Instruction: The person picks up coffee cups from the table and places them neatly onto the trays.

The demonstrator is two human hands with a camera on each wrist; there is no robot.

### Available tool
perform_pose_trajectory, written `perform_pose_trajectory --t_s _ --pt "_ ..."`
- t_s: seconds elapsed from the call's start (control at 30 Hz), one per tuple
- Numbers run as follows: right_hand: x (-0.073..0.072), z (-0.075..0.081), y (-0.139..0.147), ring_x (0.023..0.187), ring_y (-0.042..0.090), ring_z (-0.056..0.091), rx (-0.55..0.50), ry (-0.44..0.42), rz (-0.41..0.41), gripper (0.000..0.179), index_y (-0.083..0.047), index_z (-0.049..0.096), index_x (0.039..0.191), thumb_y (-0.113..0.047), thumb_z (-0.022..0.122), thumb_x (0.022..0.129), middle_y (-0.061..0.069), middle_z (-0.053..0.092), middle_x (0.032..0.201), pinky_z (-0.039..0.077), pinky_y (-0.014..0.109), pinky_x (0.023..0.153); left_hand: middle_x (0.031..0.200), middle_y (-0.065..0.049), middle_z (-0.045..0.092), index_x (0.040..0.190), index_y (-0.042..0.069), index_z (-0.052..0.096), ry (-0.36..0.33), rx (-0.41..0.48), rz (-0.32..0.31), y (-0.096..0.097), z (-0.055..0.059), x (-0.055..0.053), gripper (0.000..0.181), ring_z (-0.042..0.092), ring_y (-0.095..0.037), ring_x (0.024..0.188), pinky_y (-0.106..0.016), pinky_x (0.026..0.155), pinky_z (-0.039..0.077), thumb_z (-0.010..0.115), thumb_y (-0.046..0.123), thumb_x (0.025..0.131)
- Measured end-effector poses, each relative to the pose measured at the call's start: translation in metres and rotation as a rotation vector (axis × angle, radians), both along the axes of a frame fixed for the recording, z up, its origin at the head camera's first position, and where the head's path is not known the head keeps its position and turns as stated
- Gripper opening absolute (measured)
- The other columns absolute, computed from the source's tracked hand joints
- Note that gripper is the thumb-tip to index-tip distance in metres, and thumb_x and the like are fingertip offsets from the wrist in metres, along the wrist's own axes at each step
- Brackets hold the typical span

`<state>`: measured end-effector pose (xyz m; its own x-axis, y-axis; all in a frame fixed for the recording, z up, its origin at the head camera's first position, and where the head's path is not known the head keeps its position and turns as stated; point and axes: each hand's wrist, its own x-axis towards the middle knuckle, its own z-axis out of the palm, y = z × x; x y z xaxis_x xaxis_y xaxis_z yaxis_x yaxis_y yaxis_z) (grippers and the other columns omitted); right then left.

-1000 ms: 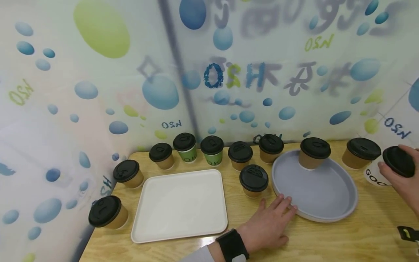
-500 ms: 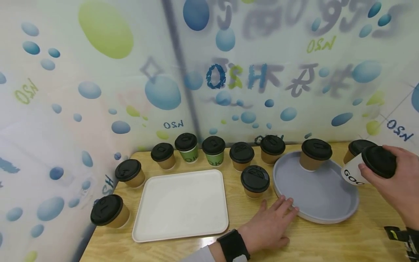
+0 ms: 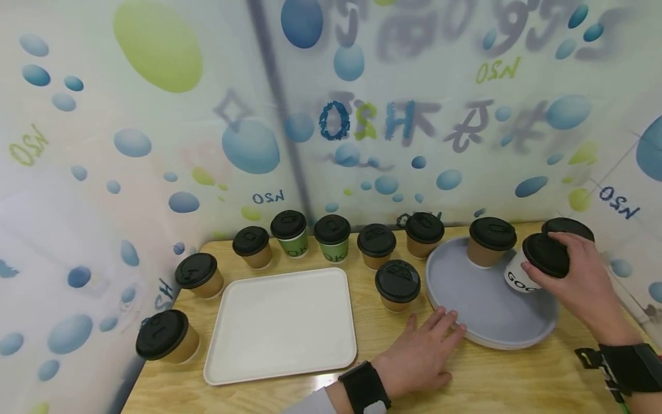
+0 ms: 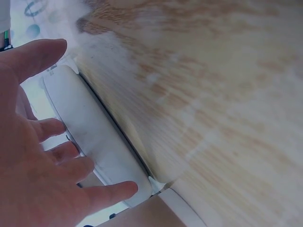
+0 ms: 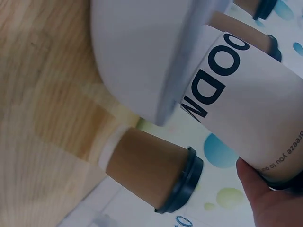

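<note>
My right hand [image 3: 581, 282] grips a white paper coffee cup [image 3: 519, 277] by its black lid, above the right part of a round grey tray [image 3: 481, 307]. Printed letters show on the white cup's side [image 5: 246, 90] in the right wrist view. A brown lidded coffee cup [image 3: 485, 254] stands on the tray's back part. Behind my right hand is another brown cup [image 5: 147, 170], beside the tray. My left hand [image 3: 416, 356] lies on the table with straight, spread fingers, its fingertips at the tray's front-left rim.
A white rectangular tray [image 3: 281, 322] lies to the left. Several lidded cups stand along the back and left edge, among them a green cup [image 3: 333, 251]. One brown cup [image 3: 397, 302] stands between the two trays. A patterned curtain [image 3: 248, 86] borders the table.
My right hand has carried the white cup leftward from beside the round tray to over it. The left hand stays at the tray's rim.
</note>
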<state>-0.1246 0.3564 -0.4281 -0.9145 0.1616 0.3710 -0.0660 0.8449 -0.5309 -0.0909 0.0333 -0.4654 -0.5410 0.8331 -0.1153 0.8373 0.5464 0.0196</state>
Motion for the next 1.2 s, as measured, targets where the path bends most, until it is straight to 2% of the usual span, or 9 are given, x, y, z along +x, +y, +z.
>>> perform_pose_trajectory --t_s 0.17,0.33,0.5,0.63,0.83,1.0,1.1,1.2 --pt "-0.005 -0.008 -0.001 0.133 0.063 0.031 0.013 -0.037 0.029 0.088 0.009 0.035 0.151 -0.034 0.081 0.089 0.039 0.026 0.154 0.029 0.078 0.101 0.168 0.005 0.016 0.162 0.029 0.028 -0.013 0.009 0.005 0.0 -0.001 0.0 0.086 0.019 -0.017 0.155 -0.049 0.108 0.046 0.069 0.059 0.093" --pt "-0.009 -0.013 -0.002 0.127 0.063 0.036 0.046 -0.035 0.036 0.087 0.008 0.037 0.15 -0.036 0.082 0.089 0.039 0.029 0.15 0.033 0.077 0.094 0.168 0.005 0.016 0.162 0.028 0.029 -0.018 0.016 0.005 -0.001 -0.002 -0.001 0.086 0.019 -0.017 0.155 -0.05 0.109 0.046 0.07 0.058 0.093" --pt "-0.011 -0.013 -0.003 0.126 0.062 0.037 0.05 -0.026 0.049 0.086 0.007 0.038 0.149 -0.035 0.082 0.089 0.037 0.031 0.148 0.034 0.077 0.092 0.168 0.004 0.016 0.162 0.028 0.029 -0.032 0.027 0.004 -0.003 0.001 -0.002 0.086 0.019 -0.017 0.156 -0.051 0.108 0.046 0.071 0.058 0.093" --pt "-0.009 -0.012 -0.004 0.129 0.062 0.036 0.047 -0.036 0.045 0.088 0.007 0.036 0.151 -0.036 0.081 0.09 0.037 0.029 0.15 0.033 0.077 0.094 0.168 0.004 0.017 0.162 0.028 0.03 -0.025 0.028 0.0 -0.002 0.001 -0.001 0.085 0.02 -0.017 0.155 -0.051 0.108 0.046 0.07 0.057 0.093" --pt "-0.008 -0.01 -0.005 0.14 0.061 0.027 0.03 -0.059 0.035 0.102 0.002 0.024 0.161 -0.042 0.082 0.089 0.033 0.016 0.163 0.029 0.079 0.101 0.168 0.003 0.017 0.162 0.028 0.03 -0.008 0.026 0.005 -0.004 0.0 0.0 0.085 0.021 -0.017 0.155 -0.05 0.107 0.047 0.07 0.058 0.094" --pt "0.001 -0.003 0.005 0.141 0.06 0.028 -0.018 0.029 0.022 0.085 0.001 0.029 0.16 -0.037 0.071 0.097 0.03 0.019 0.164 0.026 0.078 0.104 0.167 0.005 0.019 0.162 0.028 0.031 -0.007 0.023 0.012 -0.003 0.0 0.002 0.083 0.022 -0.017 0.155 -0.052 0.108 0.045 0.069 0.057 0.094" --pt "0.005 0.002 0.015 0.144 0.057 0.025 -0.017 0.087 -0.026 0.075 0.005 0.031 0.158 -0.038 0.06 0.104 0.033 0.024 0.161 0.022 0.074 0.112 0.167 0.006 0.019 0.162 0.029 0.031 0.0 0.009 0.019 0.0 0.001 0.003 0.083 0.021 -0.016 0.155 -0.053 0.111 0.043 0.068 0.059 0.094" --pt "0.007 0.003 0.025 0.145 0.056 0.026 -0.011 0.11 -0.091 0.074 0.007 0.032 0.156 -0.044 0.051 0.107 0.033 0.026 0.16 0.021 0.07 0.115 0.167 0.007 0.02 0.162 0.03 0.031 0.014 0.0 0.024 0.002 0.001 0.004 0.083 0.021 -0.016 0.154 -0.053 0.112 0.04 0.068 0.06 0.094"
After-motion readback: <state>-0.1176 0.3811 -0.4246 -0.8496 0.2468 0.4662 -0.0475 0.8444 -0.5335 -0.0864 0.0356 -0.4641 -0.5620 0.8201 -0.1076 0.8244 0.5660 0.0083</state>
